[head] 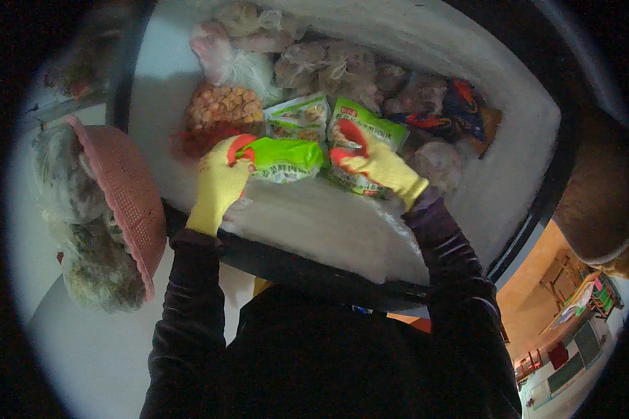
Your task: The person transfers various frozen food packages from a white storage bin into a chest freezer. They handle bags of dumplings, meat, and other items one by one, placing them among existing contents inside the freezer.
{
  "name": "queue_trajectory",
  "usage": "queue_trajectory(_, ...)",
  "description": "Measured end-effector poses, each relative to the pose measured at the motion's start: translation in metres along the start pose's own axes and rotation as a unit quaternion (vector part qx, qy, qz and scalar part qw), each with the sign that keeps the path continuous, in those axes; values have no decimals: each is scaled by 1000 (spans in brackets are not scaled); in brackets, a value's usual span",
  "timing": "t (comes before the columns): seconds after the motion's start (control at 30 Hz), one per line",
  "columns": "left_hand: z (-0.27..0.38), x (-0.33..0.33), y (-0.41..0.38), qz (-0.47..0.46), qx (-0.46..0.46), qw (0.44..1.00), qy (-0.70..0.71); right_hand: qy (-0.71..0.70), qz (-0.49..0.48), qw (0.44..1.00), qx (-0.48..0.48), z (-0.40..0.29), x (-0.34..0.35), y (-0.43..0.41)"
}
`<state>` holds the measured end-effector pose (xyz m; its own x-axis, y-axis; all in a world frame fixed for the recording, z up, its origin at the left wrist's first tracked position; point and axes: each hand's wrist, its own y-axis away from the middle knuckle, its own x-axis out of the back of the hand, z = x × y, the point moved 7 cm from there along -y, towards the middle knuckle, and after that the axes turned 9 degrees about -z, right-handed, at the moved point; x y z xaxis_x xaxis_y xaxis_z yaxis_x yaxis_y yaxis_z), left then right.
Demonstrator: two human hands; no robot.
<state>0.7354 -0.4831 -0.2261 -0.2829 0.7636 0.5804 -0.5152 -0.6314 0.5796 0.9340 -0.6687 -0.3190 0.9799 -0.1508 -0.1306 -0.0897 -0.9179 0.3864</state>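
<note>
My left hand (221, 180), in a yellow knit glove with red coating, grips a bright green food packet (287, 157) by its left end. The packet bears writing and is held over the inside of a chest freezer (320, 225). My right hand (380, 165), gloved alike, is over a second green-and-white packet (396, 131), thumb and fingers apart; whether it touches that packet I cannot tell. Between and behind the hands lies another green-and-white packet (299, 112) with food pictures. Left of it are a bag of round tan pieces (224, 107) and a reddish bag (204, 139).
Several knotted plastic bags (340, 68) of frozen food line the freezer's far side. A dark blue and red package (464, 107) lies at right. Outside the freezer's dark rim (293, 264), a pink plastic basket (126, 199) with bagged greens (102, 277) stands at left.
</note>
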Motion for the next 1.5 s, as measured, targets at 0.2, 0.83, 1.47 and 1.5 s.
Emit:
queue_trajectory(0.2,29,-28,2,-16,-202,964,-170,122,-107,986,31,-20,-78,-19)
queue_trajectory(0.83,23,32,91,96,-143,947,-271,56,-141,981,-123,25,-1,-114)
queue_trajectory(1.47,-42,-130,-211,-165,-50,945,-277,386,153,910,-21,49,39,-47)
queue_trajectory(1.5,-41,-136,-217,-177,-82,926,-323,398,159,904,1,59,63,-50)
